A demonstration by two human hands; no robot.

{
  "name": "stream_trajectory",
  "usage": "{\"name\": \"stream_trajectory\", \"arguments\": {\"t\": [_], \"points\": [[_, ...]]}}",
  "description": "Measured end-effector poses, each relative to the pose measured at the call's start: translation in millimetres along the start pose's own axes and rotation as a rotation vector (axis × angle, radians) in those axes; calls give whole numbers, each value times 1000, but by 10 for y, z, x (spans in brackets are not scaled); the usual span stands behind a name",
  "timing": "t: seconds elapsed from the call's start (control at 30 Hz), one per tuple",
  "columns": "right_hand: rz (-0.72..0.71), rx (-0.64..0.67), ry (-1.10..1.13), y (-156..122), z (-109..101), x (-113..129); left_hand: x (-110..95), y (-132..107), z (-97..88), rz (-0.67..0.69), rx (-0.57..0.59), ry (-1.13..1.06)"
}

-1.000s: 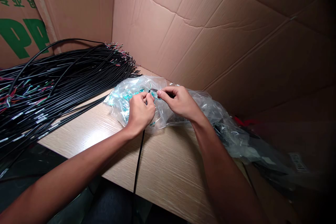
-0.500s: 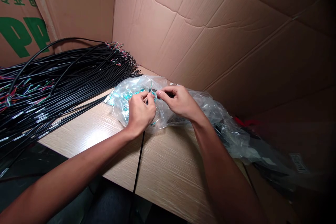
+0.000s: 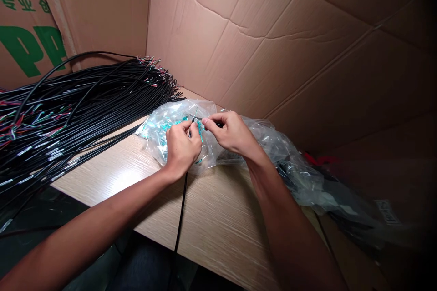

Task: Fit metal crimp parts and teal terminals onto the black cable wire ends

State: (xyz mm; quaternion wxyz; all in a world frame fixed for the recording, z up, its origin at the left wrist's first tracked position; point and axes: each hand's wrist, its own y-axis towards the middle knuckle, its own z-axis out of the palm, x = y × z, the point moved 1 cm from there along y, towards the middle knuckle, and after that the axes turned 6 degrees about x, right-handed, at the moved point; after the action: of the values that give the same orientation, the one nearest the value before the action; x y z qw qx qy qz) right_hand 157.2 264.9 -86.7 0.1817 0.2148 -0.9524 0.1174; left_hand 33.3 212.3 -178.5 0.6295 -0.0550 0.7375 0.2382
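My left hand [image 3: 182, 145] is closed round a black cable [image 3: 182, 209], close to its end. The cable's tip stands up between thumb and forefinger, with thin light wires [image 3: 195, 112] coming out of it. From the right, my right hand [image 3: 232, 132] pinches a slim pointed metal tool with a dark handle [image 3: 219, 124]; its exact kind is too small to make out. The tool's tip crosses the cable end just above my left thumb. Below my left hand, the cable hangs over the table's front edge.
Under my hands lies a clear plastic bag [image 3: 160, 116] with small teal pieces in it. Many black cables [image 3: 112, 95] with stripped, coloured wire ends are heaped at left. More plastic wrapping [image 3: 273, 141] lies at right on the wooden table [image 3: 218, 209]. Cardboard walls [image 3: 205, 45] stand behind.
The tool's tip has moved slightly left across the cable end, and more of it shows beyond the cable. Both hands keep their grip.
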Motion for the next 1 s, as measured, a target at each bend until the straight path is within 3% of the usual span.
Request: {"name": "stream_trajectory", "arguments": {"t": [0.2,0.67,1.0], "points": [[-138,-44,104,60,31,-150,-35,3,-11,4,-7,-8],[-80,17,90,64,48,-138,23,-15,46,7,29,-169],[-143,-77,183,38,151,-205,-21,31,39,-84,42,-216]]}}
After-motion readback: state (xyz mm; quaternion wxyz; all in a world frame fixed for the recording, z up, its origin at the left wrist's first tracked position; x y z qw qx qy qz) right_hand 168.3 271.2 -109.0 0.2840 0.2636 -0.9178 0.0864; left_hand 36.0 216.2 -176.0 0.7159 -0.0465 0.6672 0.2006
